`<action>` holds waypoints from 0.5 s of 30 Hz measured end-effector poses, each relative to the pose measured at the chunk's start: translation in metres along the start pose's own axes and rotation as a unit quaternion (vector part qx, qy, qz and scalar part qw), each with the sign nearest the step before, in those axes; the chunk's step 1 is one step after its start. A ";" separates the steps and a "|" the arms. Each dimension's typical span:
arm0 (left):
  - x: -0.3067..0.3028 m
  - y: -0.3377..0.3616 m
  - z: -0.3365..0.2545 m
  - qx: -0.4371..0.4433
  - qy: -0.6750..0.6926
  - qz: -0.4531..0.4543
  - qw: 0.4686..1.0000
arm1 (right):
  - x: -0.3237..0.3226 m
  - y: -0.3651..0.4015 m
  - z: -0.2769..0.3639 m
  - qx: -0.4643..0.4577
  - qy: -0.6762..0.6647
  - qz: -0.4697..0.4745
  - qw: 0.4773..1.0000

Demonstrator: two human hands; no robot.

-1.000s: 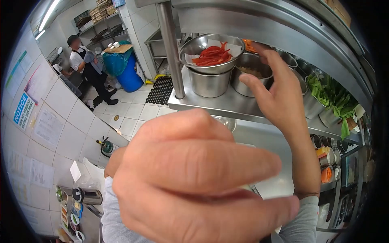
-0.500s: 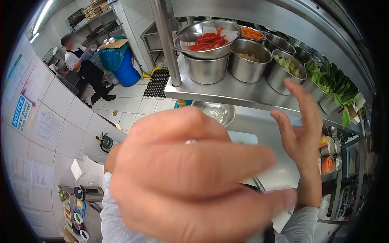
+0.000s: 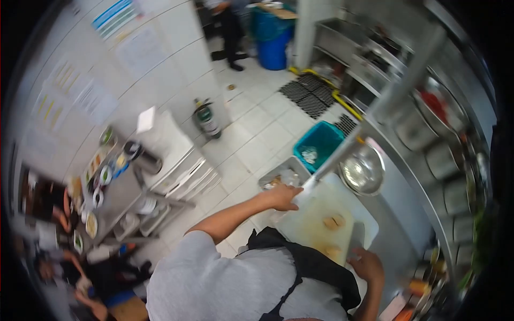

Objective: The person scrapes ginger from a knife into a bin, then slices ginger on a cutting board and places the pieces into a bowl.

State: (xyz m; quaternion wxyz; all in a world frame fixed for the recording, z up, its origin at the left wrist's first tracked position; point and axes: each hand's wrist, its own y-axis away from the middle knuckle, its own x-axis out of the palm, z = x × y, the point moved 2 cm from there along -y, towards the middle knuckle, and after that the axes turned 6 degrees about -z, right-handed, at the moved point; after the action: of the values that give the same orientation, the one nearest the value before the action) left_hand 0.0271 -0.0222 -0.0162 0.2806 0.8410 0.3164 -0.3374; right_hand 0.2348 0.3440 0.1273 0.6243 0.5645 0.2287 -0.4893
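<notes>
My left hand (image 3: 284,197) reaches out at the left edge of a white cutting board (image 3: 367,208), fingers loosely extended and holding nothing I can see. Near the board's right edge is my right hand (image 3: 368,266), its fingers apart and the fingertips right at the near end of a wide-bladed knife (image 3: 357,236). The knife lies along the board. Two light-brown food pieces rest on the stained surface: one piece (image 3: 333,221) toward the middle, another piece (image 3: 333,250) closer to my apron. The picture is blurred by motion.
Beyond the board stands a metal bowl (image 3: 362,170). A teal-lined bin (image 3: 320,144) and a grey tub (image 3: 284,174) are at left. Metal pots (image 3: 443,160) line a shelf on the right. People (image 3: 227,32) stand farther off, others at lower left.
Both hands have dropped from close before the camera to the board, the right one now beside the knife. The view has swung down and left, bringing the board and food pieces into sight.
</notes>
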 end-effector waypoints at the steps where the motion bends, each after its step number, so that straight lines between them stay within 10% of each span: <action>1: 0.012 0.012 0.002 -0.056 0.013 0.008 0.998 | 0.004 -0.005 0.006 -0.011 -0.027 0.002 1.000; 15: 0.121 0.109 -0.004 -0.180 0.037 -0.095 0.978 | 0.006 -0.065 0.090 -0.216 -0.046 0.037 0.975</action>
State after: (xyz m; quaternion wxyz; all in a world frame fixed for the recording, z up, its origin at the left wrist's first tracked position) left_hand 0.1770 -0.0477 -0.0757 0.3817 0.7549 0.4606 -0.2687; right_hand 0.1563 0.2658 0.1143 0.7588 0.4014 0.2789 -0.4305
